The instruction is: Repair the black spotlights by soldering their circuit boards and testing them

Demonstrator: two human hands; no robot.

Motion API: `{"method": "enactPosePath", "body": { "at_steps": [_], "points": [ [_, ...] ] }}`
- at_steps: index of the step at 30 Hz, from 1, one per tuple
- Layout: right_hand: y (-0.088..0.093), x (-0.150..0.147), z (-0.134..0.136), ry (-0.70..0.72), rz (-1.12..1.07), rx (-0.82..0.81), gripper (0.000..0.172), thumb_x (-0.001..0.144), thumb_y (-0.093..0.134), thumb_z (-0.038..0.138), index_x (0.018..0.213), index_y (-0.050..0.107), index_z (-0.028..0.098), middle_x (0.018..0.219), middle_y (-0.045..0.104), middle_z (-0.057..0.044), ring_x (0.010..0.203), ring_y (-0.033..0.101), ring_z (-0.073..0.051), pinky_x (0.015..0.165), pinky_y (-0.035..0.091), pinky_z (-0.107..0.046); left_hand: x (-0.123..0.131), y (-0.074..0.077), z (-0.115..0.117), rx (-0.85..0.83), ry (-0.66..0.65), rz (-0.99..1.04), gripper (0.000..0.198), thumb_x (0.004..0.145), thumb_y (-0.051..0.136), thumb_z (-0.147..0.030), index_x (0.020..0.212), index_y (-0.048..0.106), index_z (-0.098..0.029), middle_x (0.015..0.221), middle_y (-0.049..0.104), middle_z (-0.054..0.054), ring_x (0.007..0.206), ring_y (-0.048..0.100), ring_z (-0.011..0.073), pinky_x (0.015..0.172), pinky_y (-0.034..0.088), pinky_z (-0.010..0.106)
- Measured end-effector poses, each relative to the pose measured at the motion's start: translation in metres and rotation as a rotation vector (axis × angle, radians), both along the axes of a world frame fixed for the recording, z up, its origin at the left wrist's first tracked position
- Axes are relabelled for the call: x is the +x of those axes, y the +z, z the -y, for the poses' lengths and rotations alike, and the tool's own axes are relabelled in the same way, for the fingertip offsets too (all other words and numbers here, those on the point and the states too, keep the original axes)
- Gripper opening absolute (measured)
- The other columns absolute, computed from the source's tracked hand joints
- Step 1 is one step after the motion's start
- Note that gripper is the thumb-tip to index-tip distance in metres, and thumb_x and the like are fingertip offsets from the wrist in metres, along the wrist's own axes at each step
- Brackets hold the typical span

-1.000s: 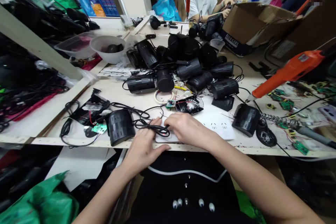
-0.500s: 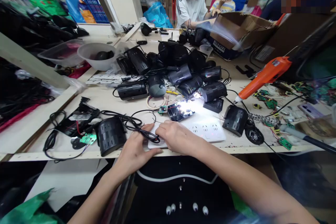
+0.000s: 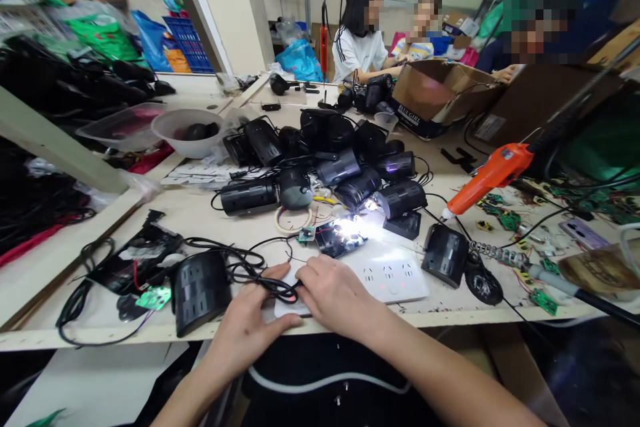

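A white power strip (image 3: 390,273) lies along the table's front edge, with small red lights on it. My left hand (image 3: 253,317) curves round its left end, thumb in front and fingers behind. Loops of black cable (image 3: 277,288) lie against those fingers. Over the strip's left part, my right hand (image 3: 333,293) has its fingers pinched downward; what is between them is hidden. Just behind, a black lamp part (image 3: 333,240) carries a glaring white light, beside a small green circuit board (image 3: 306,235). Left of my hands stands a black slotted housing (image 3: 203,290).
Several black lamp housings (image 3: 355,187) are heaped mid-table. An orange electric screwdriver (image 3: 490,177) hangs at the right, above another black housing (image 3: 445,257). A soldering iron (image 3: 555,277) rests in a coil holder. Behind are a white bowl (image 3: 170,130), a cardboard box (image 3: 425,97) and other people.
The view has tilted up, so the table appears lower and more of the people shows. Both hands keep nearly the same place at the power strip.
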State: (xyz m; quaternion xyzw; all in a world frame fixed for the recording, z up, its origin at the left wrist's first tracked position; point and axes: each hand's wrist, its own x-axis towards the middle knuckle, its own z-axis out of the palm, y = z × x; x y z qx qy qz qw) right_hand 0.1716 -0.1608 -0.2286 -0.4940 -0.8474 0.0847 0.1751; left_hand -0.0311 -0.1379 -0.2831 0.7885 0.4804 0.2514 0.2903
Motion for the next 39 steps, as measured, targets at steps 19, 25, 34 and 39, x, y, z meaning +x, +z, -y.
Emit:
{"method": "enactPosePath", "body": {
  "at_steps": [19,25,34,39],
  "points": [
    [-0.028,-0.001,-0.002,0.014,-0.261,0.103,0.013,0.093,0.048,0.015,0.083,0.056,0.017,0.081,0.058,-0.006,0.077,0.052,-0.021,0.067,0.043,-0.032,-0.003,0.009,-0.005,0.071,-0.007,-0.100,0.068,0.054,0.089,-0.044,0.117,0.069,-0.028,0.118,0.073,0.008,0.108,0.069,0.0342,0.095,0.058,0.045],
    [-0.032,0.000,0.000,0.057,-0.336,0.181,0.021,0.097,0.037,0.011,0.084,0.053,0.017,0.075,0.055,-0.005,0.070,0.049,-0.020,0.062,0.042,-0.032,-0.003,0.009,-0.002,0.141,-0.006,-0.100,0.067,0.056,0.090,-0.043,0.118,0.067,-0.028,0.119,0.073,0.007,0.108,0.069,0.0335,0.091,0.060,0.046],
    [-0.020,0.001,-0.001,0.026,-0.498,0.235,0.019,0.099,0.036,0.013,0.099,0.055,0.016,0.077,0.060,-0.006,0.070,0.052,-0.020,0.061,0.045,-0.031,0.000,0.002,-0.002,0.106,0.014,-0.109,0.070,0.053,0.091,-0.036,0.117,0.067,-0.023,0.121,0.071,0.011,0.112,0.067,0.0353,0.095,0.056,0.051],
    [-0.005,-0.009,-0.013,-0.004,-0.574,0.300,0.018,0.101,0.038,0.016,0.101,0.056,0.015,0.084,0.063,-0.007,0.077,0.054,-0.019,0.069,0.047,-0.032,0.007,0.010,-0.002,0.125,-0.022,-0.108,0.060,0.063,0.086,-0.040,0.117,0.068,-0.023,0.116,0.073,0.009,0.107,0.068,0.0330,0.093,0.057,0.047]
  ]
}}
